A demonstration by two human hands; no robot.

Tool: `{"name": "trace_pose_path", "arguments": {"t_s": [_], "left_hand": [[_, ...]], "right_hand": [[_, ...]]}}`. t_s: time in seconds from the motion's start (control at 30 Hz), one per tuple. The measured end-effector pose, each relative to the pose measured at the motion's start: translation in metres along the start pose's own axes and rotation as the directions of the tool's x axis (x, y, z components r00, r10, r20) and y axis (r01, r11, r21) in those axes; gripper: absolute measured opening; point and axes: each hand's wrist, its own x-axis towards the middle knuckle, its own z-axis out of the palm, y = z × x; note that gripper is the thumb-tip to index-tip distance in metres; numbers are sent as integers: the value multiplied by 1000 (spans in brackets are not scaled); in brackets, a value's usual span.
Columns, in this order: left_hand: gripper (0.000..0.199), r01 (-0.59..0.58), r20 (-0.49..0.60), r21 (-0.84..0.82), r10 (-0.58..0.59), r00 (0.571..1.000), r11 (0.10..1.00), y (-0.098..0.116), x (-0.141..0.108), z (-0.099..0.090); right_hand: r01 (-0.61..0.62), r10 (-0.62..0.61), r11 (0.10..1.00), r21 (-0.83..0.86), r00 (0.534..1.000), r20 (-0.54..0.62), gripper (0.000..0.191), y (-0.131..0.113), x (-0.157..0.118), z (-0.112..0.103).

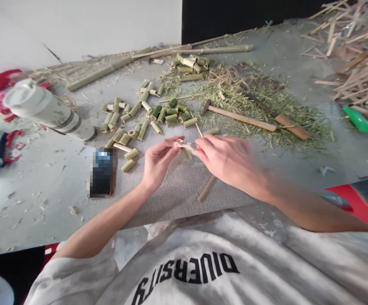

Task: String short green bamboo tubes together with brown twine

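My left hand [158, 161] is closed in a pinch on a small pale bamboo piece [180, 143], blurred at the fingertips. My right hand [227, 156] is closed around a small tool with an orange part [199, 148]; most of it is hidden by the fingers, and the hand is smeared by motion. The two hands almost meet over a grey mat [171, 195]. Just ahead of them lie several short cut bamboo tubes [171, 120], some dark green, some pale. Under my right hand a thin wooden stick [206, 189] shows on the mat.
A hammer [241, 117] and a wooden-handled blade [292, 126] lie on green shavings [311, 131]. A phone [101, 173] and a white tumbler [50, 110] are at left. Long bamboo poles [107, 71] stretch behind. Thin wooden strips [362, 80] pile up at right near a green object [360, 121].
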Motion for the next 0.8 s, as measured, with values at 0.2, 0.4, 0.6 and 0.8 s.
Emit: {"name": "trace_pose_path", "arguments": {"t_s": [0.2, 0.4, 0.6, 0.8], "left_hand": [[20, -56, 13, 12, 56, 998, 998, -9, -2, 1], [21, -139, 67, 148, 130, 989, 979, -9, -5, -2], [21, -132, 68, 171, 122, 990, 976, -9, -6, -2], [24, -111, 25, 78, 109, 994, 991, -9, -3, 1]], "right_hand": [[-25, 28, 999, 30, 995, -92, 28, 0, -9, 11], [-21, 30, 995, 96, 995, -94, 28, 3, -13, 14], [-39, 50, 995, 94, 992, -113, 28, 2, -15, 14], [-57, 70, 994, 95, 989, -129, 26, -1, -14, 14]]}}
